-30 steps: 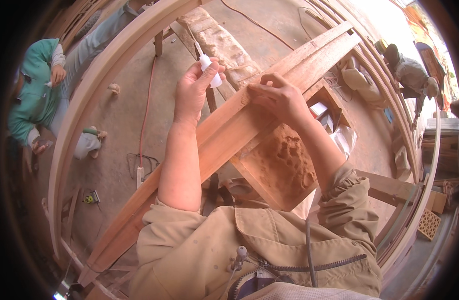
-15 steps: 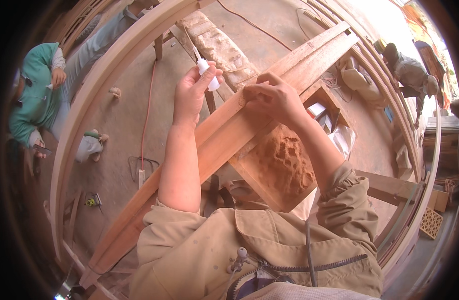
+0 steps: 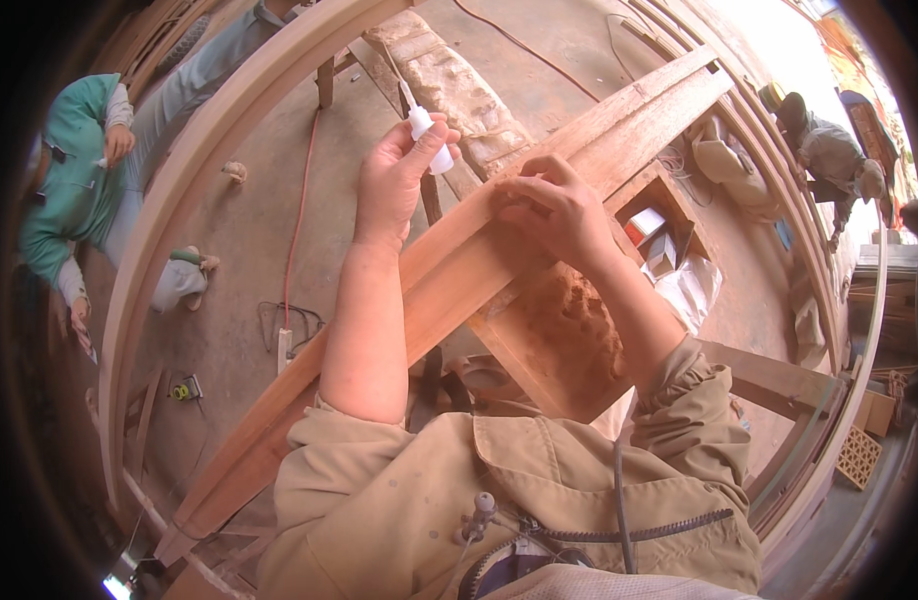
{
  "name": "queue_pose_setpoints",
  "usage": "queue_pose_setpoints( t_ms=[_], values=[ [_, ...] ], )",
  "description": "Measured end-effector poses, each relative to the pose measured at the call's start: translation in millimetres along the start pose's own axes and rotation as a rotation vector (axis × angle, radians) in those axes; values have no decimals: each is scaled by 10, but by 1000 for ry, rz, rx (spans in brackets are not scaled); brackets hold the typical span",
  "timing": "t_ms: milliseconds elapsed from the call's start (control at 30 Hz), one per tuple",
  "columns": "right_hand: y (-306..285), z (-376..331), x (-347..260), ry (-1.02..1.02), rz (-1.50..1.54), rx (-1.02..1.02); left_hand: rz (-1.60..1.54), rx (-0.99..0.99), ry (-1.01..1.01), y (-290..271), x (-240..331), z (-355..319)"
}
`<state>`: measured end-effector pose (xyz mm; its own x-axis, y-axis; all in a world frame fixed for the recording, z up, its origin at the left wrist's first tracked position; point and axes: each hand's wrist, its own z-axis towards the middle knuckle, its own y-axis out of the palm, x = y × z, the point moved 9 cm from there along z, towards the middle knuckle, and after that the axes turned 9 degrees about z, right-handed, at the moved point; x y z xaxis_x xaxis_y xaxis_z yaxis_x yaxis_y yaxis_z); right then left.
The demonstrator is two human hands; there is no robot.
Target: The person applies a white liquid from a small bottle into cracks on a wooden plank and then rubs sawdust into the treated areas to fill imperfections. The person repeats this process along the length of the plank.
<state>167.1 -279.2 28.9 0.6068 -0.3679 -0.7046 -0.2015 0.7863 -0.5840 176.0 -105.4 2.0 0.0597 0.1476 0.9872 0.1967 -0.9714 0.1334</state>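
Observation:
My left hand (image 3: pixel 391 185) is wrapped round a small white squeeze bottle (image 3: pixel 429 140) with a long thin nozzle, which points up and away. It is held above the far edge of a long wooden beam (image 3: pixel 459 275) that runs from the lower left to the upper right. On the beam's upper face rests my right hand (image 3: pixel 549 205), fingers bent and pinched together at the wood's edge. Whatever those fingertips may hold is hidden. Under the beam lies a wooden tray (image 3: pixel 509 365) with reddish-brown sawdust (image 3: pixel 579 330) in it.
A box compartment (image 3: pixel 669 205) beside the sawdust holds small cartons. Behind the beam stands a rough, pale-crusted plank (image 3: pixel 449 90). Curved wooden rails (image 3: pixel 129 300) frame both sides. One co-worker in green (image 3: pixel 84 170) is at left, another (image 3: pixel 824 140) at far right. A red cable (image 3: pixel 301 220) crosses the floor.
The view has shifted slightly, so most things sit a little further right. Both my hands keep nearly the same pose. The green-clad co-worker's lower hand has dropped.

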Motion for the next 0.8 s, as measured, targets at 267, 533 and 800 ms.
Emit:
queue_pose_setpoints(
  t_ms=[267,533,800],
  values=[
    [-86,57,29,136,78,-3,22,5,-3,-2,5,-5],
    [-126,53,119,83,163,17,20,3,-16,-3,3,-9],
    [-72,130,193,336,188,-46,25,0,-19,-12,-29,-8]
  ],
)
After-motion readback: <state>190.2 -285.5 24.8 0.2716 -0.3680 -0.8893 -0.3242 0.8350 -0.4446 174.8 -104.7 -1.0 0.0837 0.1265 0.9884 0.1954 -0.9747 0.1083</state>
